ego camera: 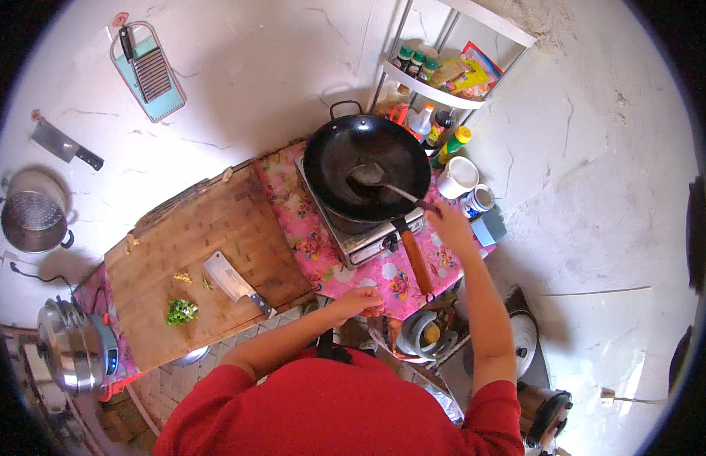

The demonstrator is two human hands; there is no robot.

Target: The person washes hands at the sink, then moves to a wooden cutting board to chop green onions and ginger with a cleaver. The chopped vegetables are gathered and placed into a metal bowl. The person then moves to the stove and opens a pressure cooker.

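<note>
My right hand [451, 227] grips the dark handle of a metal ladle [369, 173], whose bowl rests inside a black wok [336, 154]. The wok sits on a gas stove [358, 255], its wooden handle [416, 259] pointing towards me. A little dark liquid seems to lie in the wok's bottom. My left hand [361, 303] is loosely curled at the edge of the pink floral tablecloth [344, 279], touching no tool; whether its fingers hold something small is unclear. Left of it, a cleaver [234, 279] lies on a wooden board [176, 245] beside chopped greens [182, 312] and minced yellowish bits [183, 277].
A corner rack [432, 85] with seasoning jars and packets stands behind the stove. Bottles, a white tub [457, 177] and a blue-and-white container [477, 199] stand to its right. A steamer [73, 347] is at far left. Another cleaver [56, 139] hangs on the wall.
</note>
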